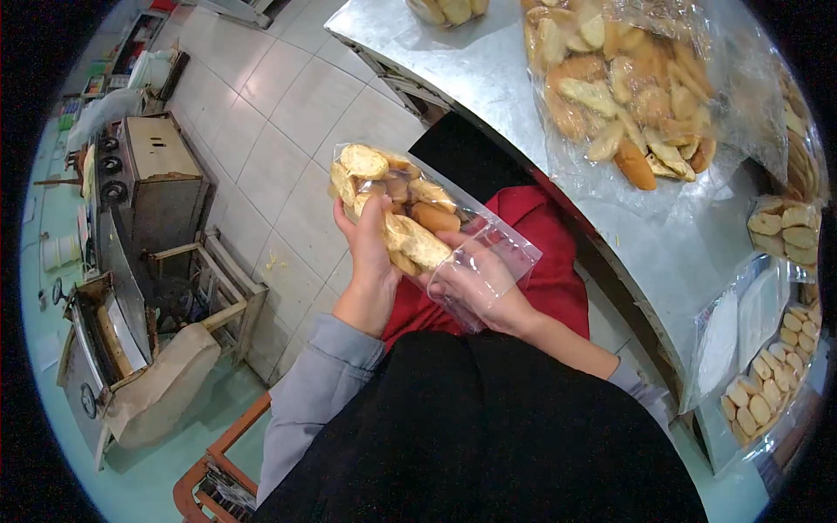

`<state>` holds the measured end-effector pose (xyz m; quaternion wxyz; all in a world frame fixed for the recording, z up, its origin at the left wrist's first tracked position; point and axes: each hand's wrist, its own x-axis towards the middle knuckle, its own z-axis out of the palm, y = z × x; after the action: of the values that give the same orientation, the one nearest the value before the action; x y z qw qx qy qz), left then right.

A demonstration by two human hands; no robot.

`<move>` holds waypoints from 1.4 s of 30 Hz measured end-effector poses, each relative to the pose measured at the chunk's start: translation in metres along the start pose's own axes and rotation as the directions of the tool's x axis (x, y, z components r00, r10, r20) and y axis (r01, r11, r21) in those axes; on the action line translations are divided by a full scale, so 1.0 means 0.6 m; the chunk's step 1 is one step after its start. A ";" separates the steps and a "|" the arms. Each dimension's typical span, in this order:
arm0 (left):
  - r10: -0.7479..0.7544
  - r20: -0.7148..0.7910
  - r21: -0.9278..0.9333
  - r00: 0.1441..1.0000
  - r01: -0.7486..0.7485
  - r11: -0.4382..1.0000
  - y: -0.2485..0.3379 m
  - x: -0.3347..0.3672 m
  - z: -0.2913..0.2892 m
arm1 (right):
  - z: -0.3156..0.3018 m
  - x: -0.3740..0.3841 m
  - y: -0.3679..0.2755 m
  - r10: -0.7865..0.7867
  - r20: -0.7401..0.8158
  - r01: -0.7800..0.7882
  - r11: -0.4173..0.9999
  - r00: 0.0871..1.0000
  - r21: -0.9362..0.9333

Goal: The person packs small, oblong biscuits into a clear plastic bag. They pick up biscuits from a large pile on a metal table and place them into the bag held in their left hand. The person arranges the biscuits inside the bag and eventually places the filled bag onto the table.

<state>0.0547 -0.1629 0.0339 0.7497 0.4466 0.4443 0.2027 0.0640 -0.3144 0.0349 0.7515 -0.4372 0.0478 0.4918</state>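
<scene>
A clear plastic bag of toasted bread slices [410,200] lies tilted across both hands above my lap. My left hand [370,253] is wrapped round its filled end, thumb over the slices. Under the loose clear end of the bag, my right hand [475,279] grips it from below, its fingers partly seen through the plastic. The slices are pale yellow on the cut side and golden brown on the crust. A large open bag of the same bread slices [628,96] rests on the metal table to the right.
The metal table [488,70] curves along my right side. On it stand a smaller bread bag [446,10], another bread bag [785,228], a clear pack with white contents [719,340] and a tray of round slices [767,383]. Worn machinery [161,166] and a wooden chair [231,444] are at left.
</scene>
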 end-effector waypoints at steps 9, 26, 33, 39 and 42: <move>-0.047 -0.056 -0.006 0.997 0.047 0.999 0.003 -0.014 0.004 | 0.029 0.027 0.001 -0.069 -0.088 0.103 0.874 0.994 0.476; -0.106 0.029 0.109 0.994 0.102 0.989 0.000 -0.005 -0.029 | 0.019 0.057 0.016 -0.063 0.138 -0.005 0.895 0.988 0.447; -0.148 0.037 0.163 0.988 0.141 0.977 0.045 -0.004 -0.001 | 0.021 0.088 0.044 -0.098 0.135 0.072 0.981 0.986 0.182; -0.105 0.033 0.198 0.994 0.097 0.975 0.036 0.016 0.004 | 0.033 0.091 0.040 -0.156 0.190 0.133 0.983 0.969 0.128; -0.097 -0.002 0.246 0.995 0.094 0.965 0.034 0.019 0.008 | 0.035 0.094 0.046 -0.178 0.194 0.165 0.983 0.965 0.080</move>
<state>0.0664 -0.1467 0.0465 0.6998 0.5151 0.4831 0.1077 0.0637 -0.2564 0.0025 0.8057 -0.3639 -0.0506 0.4646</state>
